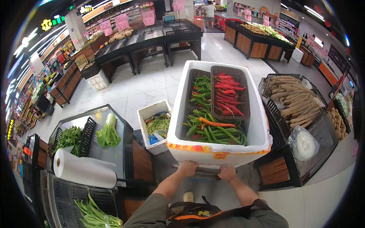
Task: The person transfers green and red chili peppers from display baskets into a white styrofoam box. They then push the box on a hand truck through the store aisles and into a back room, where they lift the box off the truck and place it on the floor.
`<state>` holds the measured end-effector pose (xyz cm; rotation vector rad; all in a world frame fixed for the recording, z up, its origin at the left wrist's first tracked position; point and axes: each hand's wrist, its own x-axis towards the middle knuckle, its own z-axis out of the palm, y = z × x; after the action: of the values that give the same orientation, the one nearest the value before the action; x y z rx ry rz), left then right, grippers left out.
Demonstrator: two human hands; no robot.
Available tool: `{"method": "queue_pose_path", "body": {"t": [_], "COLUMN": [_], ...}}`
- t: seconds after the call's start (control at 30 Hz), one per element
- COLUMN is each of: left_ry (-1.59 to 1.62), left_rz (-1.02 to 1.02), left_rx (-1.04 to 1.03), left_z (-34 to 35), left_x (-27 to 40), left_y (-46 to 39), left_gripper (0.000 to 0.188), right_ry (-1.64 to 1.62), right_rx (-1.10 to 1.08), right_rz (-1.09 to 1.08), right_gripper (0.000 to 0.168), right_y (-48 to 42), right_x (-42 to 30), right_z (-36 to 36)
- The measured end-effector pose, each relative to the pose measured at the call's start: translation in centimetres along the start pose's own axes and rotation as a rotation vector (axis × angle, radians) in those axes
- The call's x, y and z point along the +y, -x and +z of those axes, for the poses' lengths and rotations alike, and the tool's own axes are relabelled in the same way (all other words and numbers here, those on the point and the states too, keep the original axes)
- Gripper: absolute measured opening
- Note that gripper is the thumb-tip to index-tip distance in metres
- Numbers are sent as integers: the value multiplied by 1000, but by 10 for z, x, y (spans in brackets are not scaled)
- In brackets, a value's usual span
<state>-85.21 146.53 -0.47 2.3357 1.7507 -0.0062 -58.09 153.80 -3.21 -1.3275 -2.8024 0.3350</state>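
My left hand and my right hand both grip a dark cart handle, one near each end. Just beyond the handle stands a large white foam box with orange and yellow tape along its near rim. Inside it a brown plastic basket holds red chili peppers. Beside that, partly covered by it, a darker basket holds small green peppers. Long green peppers lie at the near end, with one orange pepper across them. The cart beneath is mostly hidden.
On the left, a display stand bears a leafy cabbage and a plastic bag roll. A smaller foam box of vegetable scraps sits on the floor. Long yams fill crates at right. Black tables stand ahead; a person is far off.
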Motion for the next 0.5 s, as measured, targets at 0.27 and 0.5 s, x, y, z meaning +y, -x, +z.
{"method": "queue_pose_path", "body": {"t": [0.27, 0.5], "left_ry": [-4, 28], "left_rz": [27, 19], "left_rx": [69, 78], "left_z": [-5, -16], "left_x": [-34, -62], "left_y": [-50, -101], "left_gripper": [24, 25], "right_ry": [27, 3], "right_rx": [65, 15], "right_rz": [-49, -18], "right_gripper": [36, 36], "right_y": [-50, -108], "right_x": [24, 50], "right_z": [-4, -23]}}
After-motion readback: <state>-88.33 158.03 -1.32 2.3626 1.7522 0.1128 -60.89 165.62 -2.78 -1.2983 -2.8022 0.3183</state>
